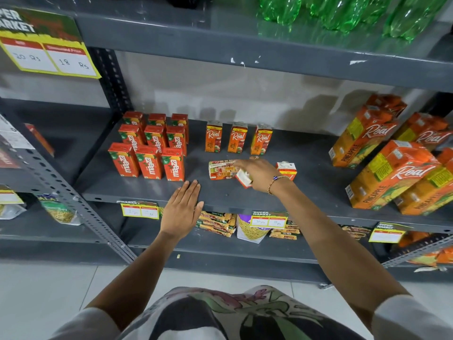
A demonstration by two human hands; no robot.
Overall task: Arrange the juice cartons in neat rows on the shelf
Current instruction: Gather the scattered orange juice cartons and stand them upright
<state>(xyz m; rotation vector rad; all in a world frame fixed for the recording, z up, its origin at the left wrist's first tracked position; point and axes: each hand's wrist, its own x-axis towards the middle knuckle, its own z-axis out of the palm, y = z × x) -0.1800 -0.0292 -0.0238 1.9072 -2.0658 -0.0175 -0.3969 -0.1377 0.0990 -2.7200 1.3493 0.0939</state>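
Note:
Several small red Maaza cartons (pixel 149 146) stand in three neat rows at the left of the grey shelf (pixel 137 190). Three small orange Real cartons (pixel 237 139) stand upright in a row behind the middle. One Real carton (pixel 220 170) lies flat on its side; my right hand (pixel 259 174) reaches over it, fingers touching it, with another small carton (pixel 244 179) under the palm. One more small carton (pixel 286 170) stands just right of that hand. My left hand (pixel 182 209) rests flat and open on the shelf's front edge, holding nothing.
Large Real pineapple cartons (pixel 392 173) lean in a loose heap at the shelf's right end. Green bottles (pixel 343 11) stand on the shelf above. Snack packets (pixel 217 223) and price tags (pixel 268 220) sit below. A perforated upright post (pixel 73 200) borders the left.

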